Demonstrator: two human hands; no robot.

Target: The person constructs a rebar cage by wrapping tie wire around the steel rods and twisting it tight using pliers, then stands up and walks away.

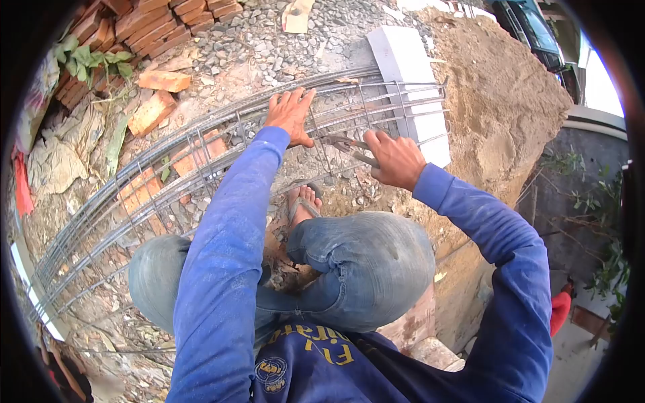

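Note:
A long cage of steel bars with cross ties (201, 151) curves from the lower left to the upper right. My left hand (291, 115) lies over its upper bars with the fingers spread. In my right hand (396, 158) are the handles of metal pincers (349, 144), the fingers wrapped round them. The pincers' jaws point left, at a tie of the cage near my left thumb; whether they grip wire is too small to tell. The cage's right end rests over a white block (413, 87).
Red bricks (151, 27) are stacked at the upper left, with loose bricks (151, 113) beside the cage. A sand heap (504, 94) rises at the right. Another white piece (37, 295) is under the cage's left end. A vehicle (534, 33) stands at the upper right.

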